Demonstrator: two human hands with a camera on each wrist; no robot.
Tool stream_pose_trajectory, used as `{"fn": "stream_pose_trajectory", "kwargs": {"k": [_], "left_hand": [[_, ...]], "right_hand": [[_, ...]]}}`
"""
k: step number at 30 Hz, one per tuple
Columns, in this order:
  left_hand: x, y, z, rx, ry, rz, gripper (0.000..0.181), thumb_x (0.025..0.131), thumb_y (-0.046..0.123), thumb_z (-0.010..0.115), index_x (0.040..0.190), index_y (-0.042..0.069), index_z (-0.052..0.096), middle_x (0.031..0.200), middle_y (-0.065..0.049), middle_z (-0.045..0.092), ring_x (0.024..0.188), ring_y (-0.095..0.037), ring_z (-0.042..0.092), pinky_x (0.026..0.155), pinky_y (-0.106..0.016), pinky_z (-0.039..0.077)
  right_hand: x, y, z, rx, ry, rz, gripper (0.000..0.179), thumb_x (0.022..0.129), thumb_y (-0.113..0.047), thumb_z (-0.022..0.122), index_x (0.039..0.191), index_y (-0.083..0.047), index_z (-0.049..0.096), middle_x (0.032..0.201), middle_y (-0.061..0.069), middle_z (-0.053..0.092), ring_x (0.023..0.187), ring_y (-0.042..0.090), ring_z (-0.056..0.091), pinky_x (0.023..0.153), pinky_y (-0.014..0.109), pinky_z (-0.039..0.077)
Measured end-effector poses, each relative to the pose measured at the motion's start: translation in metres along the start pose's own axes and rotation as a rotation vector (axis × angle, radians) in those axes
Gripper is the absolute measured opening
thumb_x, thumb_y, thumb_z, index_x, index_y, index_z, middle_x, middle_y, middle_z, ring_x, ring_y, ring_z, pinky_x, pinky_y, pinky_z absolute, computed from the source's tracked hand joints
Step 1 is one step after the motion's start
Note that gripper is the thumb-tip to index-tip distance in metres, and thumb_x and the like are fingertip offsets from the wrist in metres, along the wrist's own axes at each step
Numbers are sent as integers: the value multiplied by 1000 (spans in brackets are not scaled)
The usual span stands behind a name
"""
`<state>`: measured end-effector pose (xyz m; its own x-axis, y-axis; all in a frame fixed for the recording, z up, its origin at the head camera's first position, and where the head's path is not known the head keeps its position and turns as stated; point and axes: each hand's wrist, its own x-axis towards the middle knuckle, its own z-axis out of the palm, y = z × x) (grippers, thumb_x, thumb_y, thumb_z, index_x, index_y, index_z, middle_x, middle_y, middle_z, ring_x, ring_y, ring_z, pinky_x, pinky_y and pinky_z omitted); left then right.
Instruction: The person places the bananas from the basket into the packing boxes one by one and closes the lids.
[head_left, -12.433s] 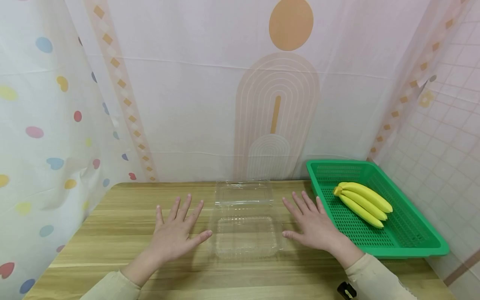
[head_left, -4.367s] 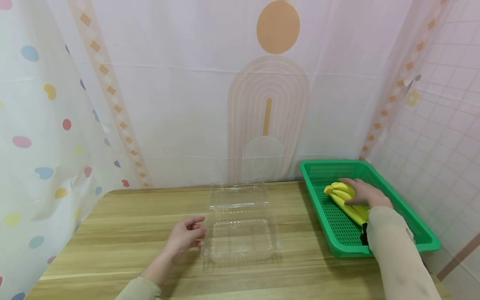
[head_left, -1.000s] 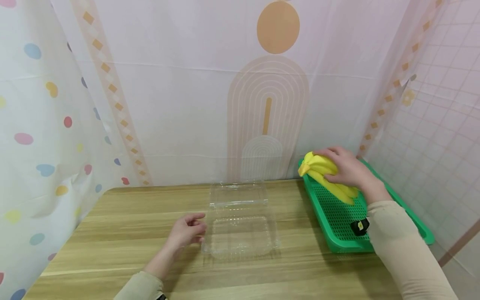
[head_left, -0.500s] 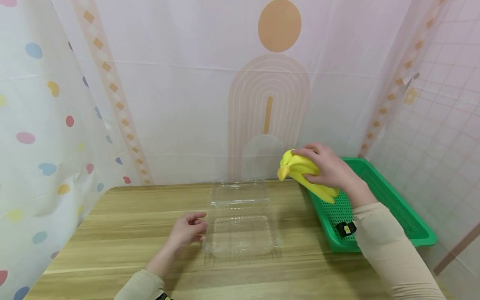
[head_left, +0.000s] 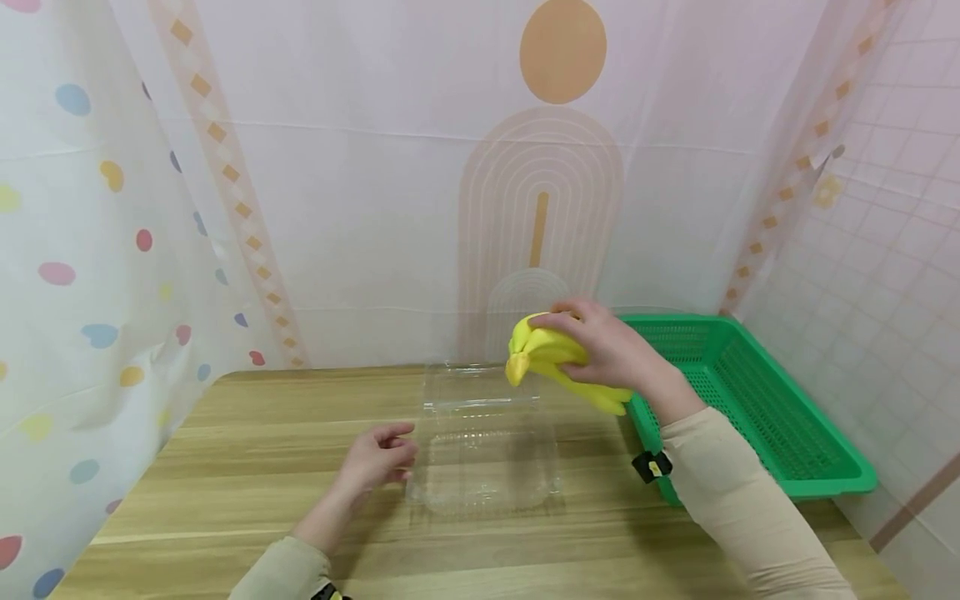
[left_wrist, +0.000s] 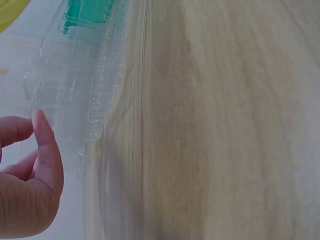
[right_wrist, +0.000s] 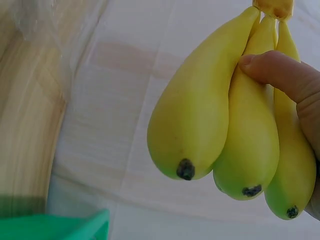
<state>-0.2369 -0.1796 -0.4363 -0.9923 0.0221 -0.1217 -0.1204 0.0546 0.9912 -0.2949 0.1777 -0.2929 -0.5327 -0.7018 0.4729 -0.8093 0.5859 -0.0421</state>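
Note:
My right hand [head_left: 603, 346] grips a bunch of yellow bananas [head_left: 551, 350], holding it in the air over the right side of a clear plastic clamshell container [head_left: 487, 467]. In the right wrist view the thumb presses on the middle banana [right_wrist: 250, 140], and the dark tips point down. The container lies on the table with its lid [head_left: 480, 385] folded back toward the wall. At its left edge, my left hand [head_left: 373, 458] has its thumb and forefinger together at the rim, as the left wrist view shows beside the container wall [left_wrist: 70, 85].
A green slotted basket [head_left: 780, 408] stands on the right of the wooden table [head_left: 247, 467], partly behind the right forearm. A patterned curtain [head_left: 375, 208] hangs along the back edge. A black strap [head_left: 651, 467] is at the right wrist.
My right hand has lifted the bananas out of the green basket and carried them left to above the container. My left hand has stayed at the container's left edge in the last second.

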Motion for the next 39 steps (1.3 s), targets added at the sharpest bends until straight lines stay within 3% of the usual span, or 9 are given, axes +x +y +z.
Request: {"fn": "stream_pose_trajectory", "kwargs": {"k": [13,28,39], "left_hand": [[-1,0,1,1,2,-1,47,90,-8,63,134,-16,48,93,-12,60,73,-16,61,60,-25,57],[-1,0,3,8,8,2,45,90,-9,63,132,-17,48,92,-11,60,72,-16,61,60,-25,57],[0,-2,3,12,11,14,47,90,-7,64,132,-17,48,92,-11,62,71,-17,62,58,-26,57]], "right_hand": [[15,-24,36,22,-12,-122,65,76,-11,83,134,-23,55,125,13,53,109,33,52,87,44,51],[23,-49,67,43,-122,-122,65,78,-15,83,135,-26,55,129,10,54,112,31,53,86,43,53],[32,-62,88,-23,-246,-121,67,80,-19,81,138,-32,52,135,7,51,117,30,52,90,43,52]]}}
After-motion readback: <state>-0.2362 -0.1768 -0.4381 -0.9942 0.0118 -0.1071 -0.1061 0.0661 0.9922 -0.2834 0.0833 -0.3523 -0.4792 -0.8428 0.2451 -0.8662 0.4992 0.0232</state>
